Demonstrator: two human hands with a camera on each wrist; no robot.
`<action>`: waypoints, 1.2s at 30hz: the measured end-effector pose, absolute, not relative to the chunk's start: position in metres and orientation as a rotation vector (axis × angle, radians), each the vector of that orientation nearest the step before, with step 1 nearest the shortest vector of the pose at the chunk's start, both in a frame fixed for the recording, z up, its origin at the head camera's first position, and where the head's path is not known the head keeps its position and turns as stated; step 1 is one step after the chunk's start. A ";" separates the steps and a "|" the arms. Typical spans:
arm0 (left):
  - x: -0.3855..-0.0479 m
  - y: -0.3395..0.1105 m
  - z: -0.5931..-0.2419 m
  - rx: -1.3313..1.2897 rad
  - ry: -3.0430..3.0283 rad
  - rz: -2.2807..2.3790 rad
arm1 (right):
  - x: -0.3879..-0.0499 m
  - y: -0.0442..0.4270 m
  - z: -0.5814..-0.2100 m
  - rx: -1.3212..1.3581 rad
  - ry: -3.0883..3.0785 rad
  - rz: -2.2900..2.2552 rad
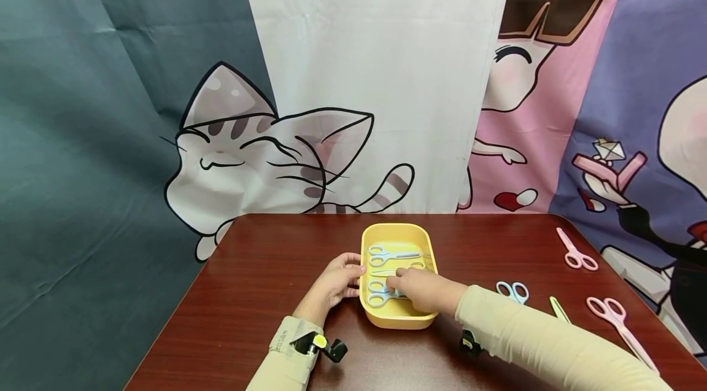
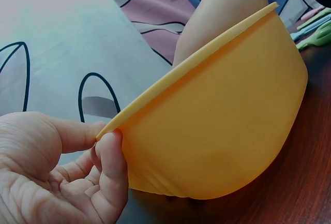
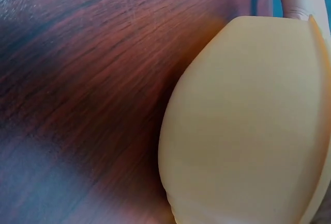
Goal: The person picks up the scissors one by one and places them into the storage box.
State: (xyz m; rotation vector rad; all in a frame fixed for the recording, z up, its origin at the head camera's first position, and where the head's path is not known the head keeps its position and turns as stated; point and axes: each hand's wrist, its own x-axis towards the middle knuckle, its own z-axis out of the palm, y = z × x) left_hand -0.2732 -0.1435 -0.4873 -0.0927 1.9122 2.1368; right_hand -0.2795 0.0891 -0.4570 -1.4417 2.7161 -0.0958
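Note:
A yellow plastic bin [image 1: 399, 322] sits near the middle of the table. My left hand [image 1: 338, 280] pinches its left rim between thumb and fingers, as the left wrist view also shows. My right hand [image 1: 422, 290] reaches down inside the bin, over a pair of light blue scissors [image 1: 378, 300] at the near end. Its fingertips are partly hidden, so a grip cannot be told. Another pair of blue scissors [image 1: 394, 255] lies at the far end. Between them is a pair with a pale green blade [image 1: 382, 272], partly covered by the right hand.
To the right on the brown table [image 1: 276, 317] lie blue scissors [image 1: 513, 293], green scissors [image 1: 559, 309] partly behind the right sleeve, and two pink pairs, one small [image 1: 575, 256] and one larger [image 1: 620, 323]. A printed curtain [image 1: 364, 59] hangs behind the table.

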 end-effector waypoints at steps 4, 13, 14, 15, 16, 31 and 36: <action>-0.272 -0.143 -0.486 -0.088 1.908 2.139 | -0.279 0.089 -0.458 -1.471 2.722 -0.105; -0.273 -0.143 -0.485 -0.078 1.924 2.133 | -0.283 0.093 -0.453 -1.426 2.769 -0.152; -0.273 -0.143 -0.485 -0.076 1.927 2.132 | -0.285 0.095 -0.451 -1.423 2.781 -0.178; -0.273 -0.143 -0.485 -0.076 1.928 2.131 | -0.286 0.098 -0.449 -1.426 2.795 -0.211; -0.273 -0.143 -0.485 -0.075 1.928 2.132 | -0.289 0.101 -0.447 -1.438 2.813 -0.244; -0.272 -0.145 -0.487 -0.095 1.917 2.132 | -0.374 0.244 -0.418 -1.575 3.089 -0.094; -0.273 -0.145 -0.488 -0.074 1.912 2.133 | -0.387 0.303 -0.429 -1.479 3.097 -0.123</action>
